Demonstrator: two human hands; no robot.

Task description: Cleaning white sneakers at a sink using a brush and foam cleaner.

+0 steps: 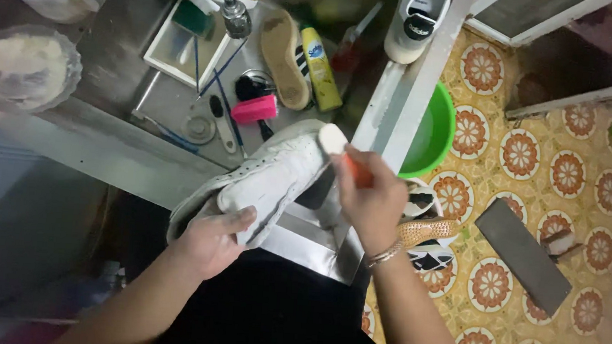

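My left hand (211,241) is clamping the heel end of the white sneaker (266,180), fingers wrapped over the collar, holding it tilted over the steel sink (113,58). My right hand (372,198) is gripping an orange-handled brush (340,149), its head touching the toe. The shoe is looking light, soft in the upper, probably slippery when wet; the stiffer heel and sole are seeming the firmest hold. A pink brush (254,109) is lying in the sink.
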